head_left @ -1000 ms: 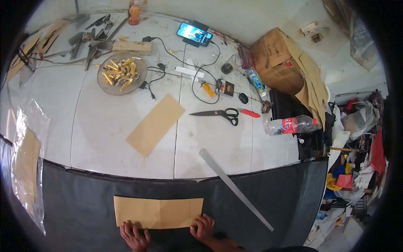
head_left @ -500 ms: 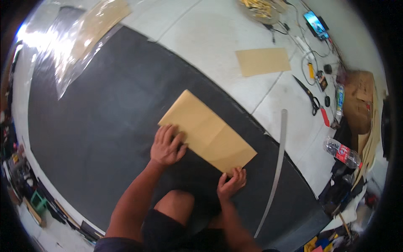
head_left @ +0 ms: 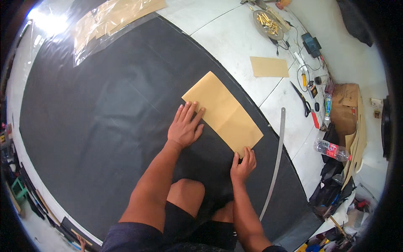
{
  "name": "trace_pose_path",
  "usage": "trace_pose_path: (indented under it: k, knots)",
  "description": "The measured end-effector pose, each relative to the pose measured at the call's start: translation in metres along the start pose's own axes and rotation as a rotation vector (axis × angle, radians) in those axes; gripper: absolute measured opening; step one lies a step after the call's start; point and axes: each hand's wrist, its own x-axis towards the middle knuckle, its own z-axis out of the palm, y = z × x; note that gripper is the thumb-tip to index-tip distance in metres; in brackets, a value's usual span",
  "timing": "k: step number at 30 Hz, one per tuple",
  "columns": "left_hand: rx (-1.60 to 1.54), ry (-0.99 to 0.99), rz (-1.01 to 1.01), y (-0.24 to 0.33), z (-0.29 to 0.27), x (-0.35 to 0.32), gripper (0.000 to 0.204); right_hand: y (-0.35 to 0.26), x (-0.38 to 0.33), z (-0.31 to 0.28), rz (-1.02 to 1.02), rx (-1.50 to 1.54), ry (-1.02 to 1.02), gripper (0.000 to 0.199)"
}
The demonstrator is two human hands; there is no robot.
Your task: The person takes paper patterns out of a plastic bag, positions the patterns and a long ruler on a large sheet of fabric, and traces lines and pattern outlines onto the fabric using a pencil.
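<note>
A rectangular sheet of tan card (head_left: 226,111) with a faint crease across its middle lies slantwise on a large black sheet of material (head_left: 84,138). My left hand (head_left: 183,128) is flat with fingers spread, its fingertips at the near-left edge of the card. At the near corner, my right hand (head_left: 243,166) has its thumb and bent fingers on the card's edge. A long thin metal ruler (head_left: 277,168) rests to the right of my right hand, across the black material.
Plastic film with tan sheets (head_left: 121,19) covers the far left. On the pale surface beyond lie a smaller tan card (head_left: 269,67), black scissors (head_left: 302,98), a bowl of gold-coloured pieces (head_left: 268,25) and a phone (head_left: 310,45). A plastic bottle (head_left: 332,150) and a cardboard box (head_left: 346,107) stand right.
My view has shifted. My left hand's fingers have straightened and spread, drawn back to the card's edge. My right hand stays at the near corner.
</note>
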Motion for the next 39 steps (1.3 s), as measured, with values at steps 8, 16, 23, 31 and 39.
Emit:
trace_pose_path:
  k: [8,16,23,31,39]
  knots:
    - [0.0,-0.038,-0.025,-0.007,0.0,-0.001,0.06,-0.006,-0.003,0.007,0.08,0.161,-0.008,0.044]
    - [-0.027,-0.066,-0.036,-0.009,0.001,0.0,0.061,-0.01,-0.005,0.007,0.131,0.273,-0.005,0.045]
    - [-0.032,-0.07,-0.04,-0.006,0.001,0.003,0.06,-0.007,-0.004,0.008,0.112,0.226,0.032,0.044]
    - [-0.042,-0.067,-0.059,-0.009,-0.002,0.001,0.06,-0.032,0.017,-0.01,0.198,0.349,0.053,0.06]
    - [-0.019,-0.017,-0.036,-0.005,-0.001,0.004,0.06,-0.125,0.137,0.002,-0.145,0.671,-0.034,0.04]
